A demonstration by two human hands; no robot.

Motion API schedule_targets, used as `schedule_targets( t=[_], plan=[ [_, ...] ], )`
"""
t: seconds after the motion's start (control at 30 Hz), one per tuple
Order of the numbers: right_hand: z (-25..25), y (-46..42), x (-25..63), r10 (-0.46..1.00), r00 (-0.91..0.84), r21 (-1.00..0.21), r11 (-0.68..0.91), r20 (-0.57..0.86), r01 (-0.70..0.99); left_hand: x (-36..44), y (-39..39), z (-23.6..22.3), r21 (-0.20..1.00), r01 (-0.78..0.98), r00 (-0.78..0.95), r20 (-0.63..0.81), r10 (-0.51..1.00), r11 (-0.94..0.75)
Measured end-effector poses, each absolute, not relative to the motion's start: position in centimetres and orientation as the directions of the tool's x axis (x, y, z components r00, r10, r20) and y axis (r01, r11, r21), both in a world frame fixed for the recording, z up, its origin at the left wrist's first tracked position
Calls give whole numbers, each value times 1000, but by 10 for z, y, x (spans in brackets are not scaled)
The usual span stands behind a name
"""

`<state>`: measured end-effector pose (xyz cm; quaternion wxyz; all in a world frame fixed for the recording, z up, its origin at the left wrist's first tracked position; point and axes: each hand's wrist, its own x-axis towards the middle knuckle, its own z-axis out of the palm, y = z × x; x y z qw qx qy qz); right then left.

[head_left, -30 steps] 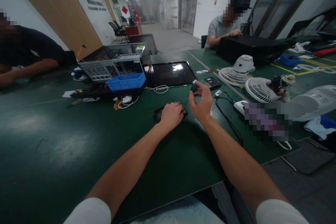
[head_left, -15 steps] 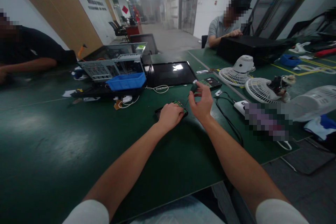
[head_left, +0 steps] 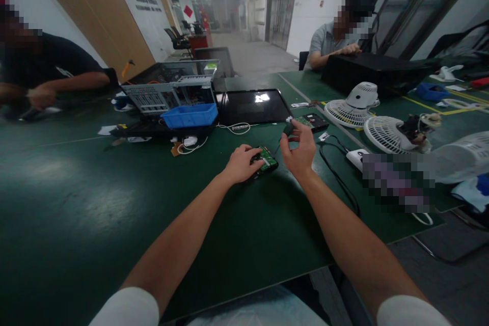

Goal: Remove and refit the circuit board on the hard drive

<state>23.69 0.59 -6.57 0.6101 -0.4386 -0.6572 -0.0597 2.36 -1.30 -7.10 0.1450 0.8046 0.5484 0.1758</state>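
Note:
A small black hard drive (head_left: 271, 159) lies on the green table with its green circuit board facing up. My left hand (head_left: 241, 164) grips its left side, thumb along the near edge and fingers over the far edge, so part of it is hidden. My right hand (head_left: 300, 148) pinches the dark handle of a screwdriver (head_left: 288, 129) between thumb and fingers. The thin shaft slants down toward the right side of the drive; whether its tip touches is too small to tell.
Beyond my hands lie another board-bearing black unit (head_left: 315, 121), a flat black screen (head_left: 254, 106), a blue tray (head_left: 191, 115) and an open computer case (head_left: 153, 98). Fan parts (head_left: 349, 112), a white power strip (head_left: 357, 159) and black cable (head_left: 336, 178) are rightward. Two people sit across.
The view has shifted slightly. My left hand has slid left across the drive, uncovering more of the circuit board. My right hand still holds the screwdriver in much the same pose.

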Motion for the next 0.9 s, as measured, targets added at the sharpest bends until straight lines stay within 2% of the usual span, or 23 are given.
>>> schedule_targets(
  t=[0.1,0.27,0.5,0.6,0.73,0.9],
  plan=[
    [-66,6,237,506,135,-463,605,852,648,18,-14,-68,432,802,426,69,902,-412],
    [-67,7,238,503,127,-457,614,855,644,11,-19,-60,349,826,468,12,884,-442],
    [-66,6,235,509,125,-464,623,852,630,25,-43,-45,191,946,277,-58,959,-262],
    [-65,3,233,533,91,-466,629,841,622,30,-54,-39,160,964,229,-95,969,-212],
    [-64,1,231,547,70,-470,638,834,610,25,-55,-44,201,965,187,-66,980,-170],
    [-65,0,228,564,50,-476,642,824,601,8,-36,-67,362,932,-7,-9,1000,10]
  ],
)
